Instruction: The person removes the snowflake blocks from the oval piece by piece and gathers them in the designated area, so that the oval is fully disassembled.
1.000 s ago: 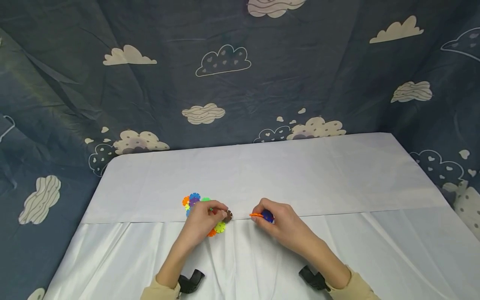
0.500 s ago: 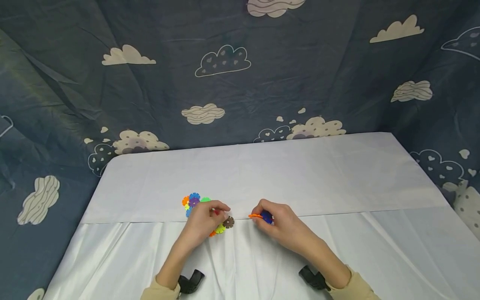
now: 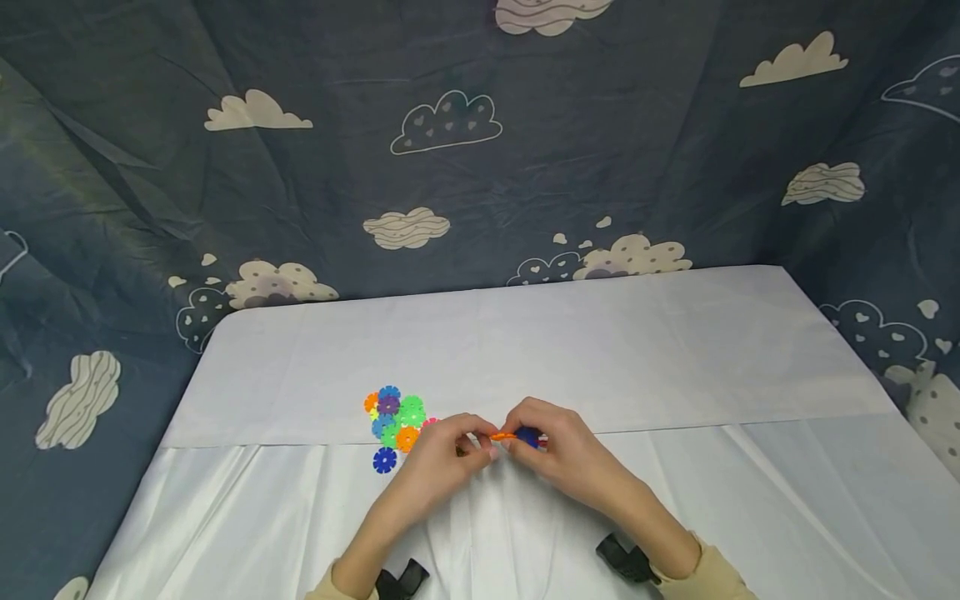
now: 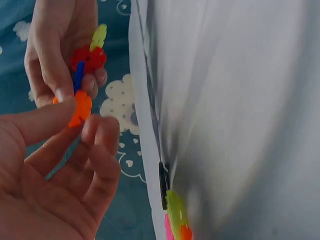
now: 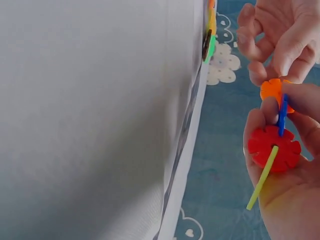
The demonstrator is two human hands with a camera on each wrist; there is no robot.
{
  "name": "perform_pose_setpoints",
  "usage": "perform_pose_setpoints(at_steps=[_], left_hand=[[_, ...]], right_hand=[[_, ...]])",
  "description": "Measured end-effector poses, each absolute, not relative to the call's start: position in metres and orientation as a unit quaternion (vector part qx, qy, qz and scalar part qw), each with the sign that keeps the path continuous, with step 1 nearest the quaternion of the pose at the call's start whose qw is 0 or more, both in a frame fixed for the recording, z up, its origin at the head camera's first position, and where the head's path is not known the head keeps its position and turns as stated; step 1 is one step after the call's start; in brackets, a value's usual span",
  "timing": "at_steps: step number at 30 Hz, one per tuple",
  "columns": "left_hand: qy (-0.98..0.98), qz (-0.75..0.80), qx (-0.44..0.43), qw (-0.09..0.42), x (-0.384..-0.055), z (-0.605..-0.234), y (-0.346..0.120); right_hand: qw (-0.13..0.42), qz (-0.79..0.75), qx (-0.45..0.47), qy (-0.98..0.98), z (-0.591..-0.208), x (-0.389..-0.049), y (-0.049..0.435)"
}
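Note:
Slotted plastic snowflake discs are linked in a short chain between my hands. My right hand (image 3: 570, 446) holds the chain, thumb and fingers pinching near the blue disc (image 5: 283, 117). A red disc (image 5: 265, 148) and a yellow disc (image 5: 261, 182) extend along the right palm in the right wrist view. At the chain's other end is an orange disc (image 4: 81, 110); my left hand (image 3: 438, 462) pinches its edge between thumb and fingertips. The left hand's other fingers are loosely bent. Fingers cover part of the blue and orange discs.
Loose discs lie left of my hands, among them a green disc (image 3: 412, 410), another orange disc (image 3: 407, 439) and a dark blue disc (image 3: 385, 460). My left hand hides some of them. A white cloth (image 3: 637, 350) covers the table. Behind it hangs a dark cloud-print curtain (image 3: 480, 192).
My left hand has left the loose discs, where a brown one was by its fingers, and moved right to the chain's orange disc. The right hand has stayed nearly still, holding the chain.

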State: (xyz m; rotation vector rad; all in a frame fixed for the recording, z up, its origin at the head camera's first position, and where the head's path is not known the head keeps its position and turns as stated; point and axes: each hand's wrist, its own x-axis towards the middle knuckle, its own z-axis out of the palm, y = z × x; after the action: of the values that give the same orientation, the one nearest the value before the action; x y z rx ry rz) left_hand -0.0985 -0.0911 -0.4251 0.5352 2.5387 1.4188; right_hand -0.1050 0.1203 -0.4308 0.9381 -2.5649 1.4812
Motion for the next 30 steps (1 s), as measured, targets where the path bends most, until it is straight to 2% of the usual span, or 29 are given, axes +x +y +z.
perform_pose_setpoints(at_steps=[8, 13, 20, 25, 30], left_hand=[[0.868, 0.441, 0.229, -0.006, -0.094, -0.422, -0.086], [0.850, 0.464, 0.250, -0.015, -0.095, -0.419, -0.089], [0.841, 0.479, 0.252, -0.013, -0.098, -0.415, -0.095], [0.841, 0.476, 0.257, -0.023, -0.100, -0.416, -0.096], [0.839, 0.468, 0.276, -0.034, -0.100, -0.415, -0.097]], right_hand=[[-0.030, 0.480, 0.289, -0.828, -0.429, -0.106, 0.121], [-0.073, 0.492, 0.254, -0.830, -0.425, -0.105, 0.124], [-0.170, 0.538, 0.225, -0.794, -0.423, -0.106, 0.129], [-0.190, 0.578, 0.227, -0.760, -0.421, -0.107, 0.129], [-0.207, 0.555, 0.218, -0.776, -0.420, -0.107, 0.129]])
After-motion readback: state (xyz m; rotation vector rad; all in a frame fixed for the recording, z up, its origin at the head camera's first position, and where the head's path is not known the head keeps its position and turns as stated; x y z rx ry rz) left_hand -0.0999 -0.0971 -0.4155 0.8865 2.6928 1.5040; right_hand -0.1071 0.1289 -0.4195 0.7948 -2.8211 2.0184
